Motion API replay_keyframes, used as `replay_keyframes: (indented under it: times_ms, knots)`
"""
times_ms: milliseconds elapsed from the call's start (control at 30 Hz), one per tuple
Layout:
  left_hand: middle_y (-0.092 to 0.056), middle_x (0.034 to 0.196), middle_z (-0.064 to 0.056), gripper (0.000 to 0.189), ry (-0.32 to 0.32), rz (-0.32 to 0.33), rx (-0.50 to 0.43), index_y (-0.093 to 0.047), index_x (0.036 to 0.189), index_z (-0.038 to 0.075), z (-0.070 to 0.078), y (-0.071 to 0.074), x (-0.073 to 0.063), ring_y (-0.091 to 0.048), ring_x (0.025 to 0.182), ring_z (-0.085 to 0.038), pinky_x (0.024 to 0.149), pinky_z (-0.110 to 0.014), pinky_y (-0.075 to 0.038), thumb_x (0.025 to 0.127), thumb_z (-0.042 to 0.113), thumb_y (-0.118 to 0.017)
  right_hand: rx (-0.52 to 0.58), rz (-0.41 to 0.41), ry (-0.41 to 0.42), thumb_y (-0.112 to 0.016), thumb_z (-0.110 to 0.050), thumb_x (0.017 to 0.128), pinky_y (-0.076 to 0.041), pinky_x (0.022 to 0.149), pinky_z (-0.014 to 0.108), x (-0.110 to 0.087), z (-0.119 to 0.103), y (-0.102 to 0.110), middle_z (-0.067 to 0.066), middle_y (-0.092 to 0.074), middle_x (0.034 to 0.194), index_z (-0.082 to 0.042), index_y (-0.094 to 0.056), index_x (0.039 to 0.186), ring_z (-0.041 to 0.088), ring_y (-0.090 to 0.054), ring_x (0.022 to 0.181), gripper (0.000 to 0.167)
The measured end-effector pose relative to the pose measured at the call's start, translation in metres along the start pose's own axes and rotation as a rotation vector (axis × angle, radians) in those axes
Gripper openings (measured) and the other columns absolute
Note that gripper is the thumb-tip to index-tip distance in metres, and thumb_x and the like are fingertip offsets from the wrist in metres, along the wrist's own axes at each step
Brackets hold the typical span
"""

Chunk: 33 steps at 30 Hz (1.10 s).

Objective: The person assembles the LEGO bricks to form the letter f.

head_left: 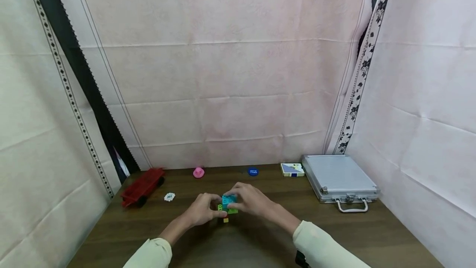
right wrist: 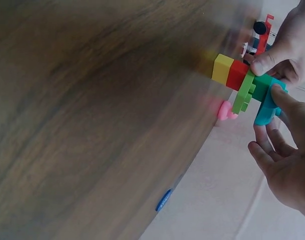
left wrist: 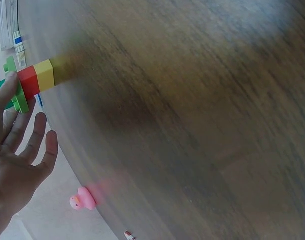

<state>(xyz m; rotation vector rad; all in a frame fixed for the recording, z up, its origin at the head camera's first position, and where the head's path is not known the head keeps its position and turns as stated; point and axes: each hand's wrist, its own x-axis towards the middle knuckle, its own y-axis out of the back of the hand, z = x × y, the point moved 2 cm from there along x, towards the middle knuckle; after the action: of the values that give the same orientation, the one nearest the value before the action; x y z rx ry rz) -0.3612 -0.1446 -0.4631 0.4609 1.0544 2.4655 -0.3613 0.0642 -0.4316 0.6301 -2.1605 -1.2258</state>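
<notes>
A stack of toy building bricks [right wrist: 263, 89] stands upright on the wooden table between the two hands. From the bottom it has a yellow brick [left wrist: 44, 74], a red brick [left wrist: 29, 82], a wider lime-green piece [right wrist: 243, 92], a green brick and a teal brick [head_left: 227, 200] on top. My left hand [head_left: 203, 209] pinches the stack around the lime-green piece, its other fingers spread. On the teal brick, my right hand [head_left: 253, 199] has a grip with thumb and fingers from the right. Fingers hide part of the upper bricks.
A red toy vehicle [head_left: 143, 188] with black wheels and a white badge [head_left: 169, 197] lie at left. Along the back are a pink rubber duck [head_left: 198, 172], a blue disc [head_left: 253, 171] and a small box [head_left: 292, 169]. A silver case [head_left: 340, 177] sits at right.
</notes>
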Motion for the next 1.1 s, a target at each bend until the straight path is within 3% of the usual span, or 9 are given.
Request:
replay_keyframes:
  times_ms: [300,533,933,1100]
  knots:
    - [-0.069,0.091,0.007,0.031,0.008,-0.011,0.024,-0.074,0.111,0.011,0.004,0.002,0.003,-0.062,0.081,-0.011,0.070,-0.028,-0.053,0.091,0.033,-0.082,0.007,-0.009,0.011,-0.076,-0.028,0.097,-0.052,0.079,0.015,-0.002,-0.001,0.002,-0.003,-0.063,0.115,-0.015,-0.072,0.131,0.004,-0.059,0.093,0.037]
    - [-0.069,0.088,0.007,0.028,0.016,-0.023,0.027,-0.074,0.107,0.011,0.004,0.001,0.001,-0.063,0.079,-0.011,0.069,-0.029,-0.053,0.091,0.033,-0.082,-0.004,-0.011,0.022,-0.076,-0.027,0.096,-0.052,0.080,0.015,-0.003,-0.001,-0.001,-0.004,-0.062,0.115,-0.016,-0.072,0.132,0.005,-0.060,0.096,0.037]
    - [-0.070,0.089,0.004,0.030,-0.011,0.000,0.040,-0.073,0.107,0.008,0.005,-0.001,0.000,-0.063,0.080,-0.013,0.068,-0.030,-0.053,0.090,0.031,-0.084,-0.115,0.047,0.078,-0.082,-0.020,0.091,-0.053,0.089,0.020,-0.008,0.002,-0.007,-0.004,-0.061,0.120,-0.019,-0.068,0.135,0.004,-0.059,0.104,0.046]
    - [-0.069,0.090,0.004,0.032,-0.006,0.014,0.023,-0.073,0.108,0.008,0.003,-0.001,0.000,-0.063,0.082,-0.015,0.069,-0.029,-0.053,0.089,0.031,-0.084,-0.062,0.043,0.085,-0.082,-0.020,0.092,-0.053,0.091,0.022,-0.010,0.004,-0.006,-0.002,-0.059,0.125,-0.018,-0.062,0.142,0.006,-0.059,0.108,0.054]
